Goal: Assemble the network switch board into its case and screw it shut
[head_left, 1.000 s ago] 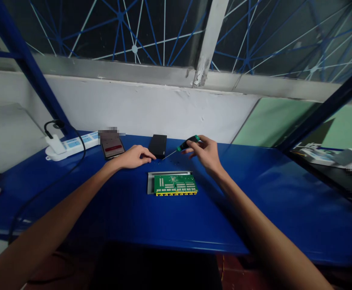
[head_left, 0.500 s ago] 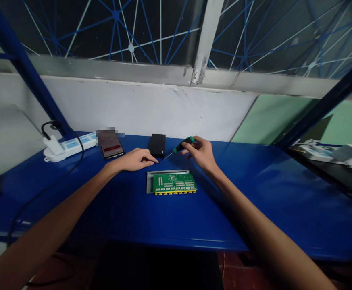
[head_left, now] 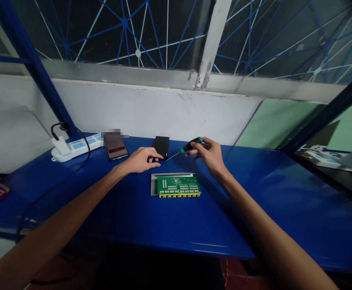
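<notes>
"Left hand has changed: its forefinger and thumb, closer together half a second ago, now stand apart near the screwdriver's tip."

"Is it holding something?"

"I cannot tell. The right hand grasps the screwdriver's black-and-green handle above the blue surface; its thin shaft slants down leftward, beyond the green circuit board."
</notes>
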A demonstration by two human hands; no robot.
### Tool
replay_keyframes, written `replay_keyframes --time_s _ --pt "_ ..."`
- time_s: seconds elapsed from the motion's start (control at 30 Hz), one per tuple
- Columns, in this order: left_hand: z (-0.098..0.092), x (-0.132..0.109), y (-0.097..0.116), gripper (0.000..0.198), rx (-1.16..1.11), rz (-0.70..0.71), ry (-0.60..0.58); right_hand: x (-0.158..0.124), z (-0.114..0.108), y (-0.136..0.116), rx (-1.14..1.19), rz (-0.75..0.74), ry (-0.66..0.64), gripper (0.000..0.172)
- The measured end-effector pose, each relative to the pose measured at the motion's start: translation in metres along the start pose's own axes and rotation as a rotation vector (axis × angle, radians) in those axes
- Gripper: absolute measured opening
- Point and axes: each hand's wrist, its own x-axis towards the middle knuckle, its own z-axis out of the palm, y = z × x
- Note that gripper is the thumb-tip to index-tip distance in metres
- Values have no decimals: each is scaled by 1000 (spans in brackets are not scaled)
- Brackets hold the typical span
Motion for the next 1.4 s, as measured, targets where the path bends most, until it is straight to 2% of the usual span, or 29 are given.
replay_keyframes --time_s 0.77,0.97,1.17,1.4 --pt "5 0 4 19 -1 14 81 -2 2 -1 35 -3 19 25" --pt "8 1 4 20 -76 -9 153 -3 2 -2 87 -49 17 23" --pt "11 0 5 22 -171 -117 112 -3 3 -2 68 -129 16 24" --pt "10 -1 11 23 -23 -75 220 -6 6 -6 34 -155 4 24"
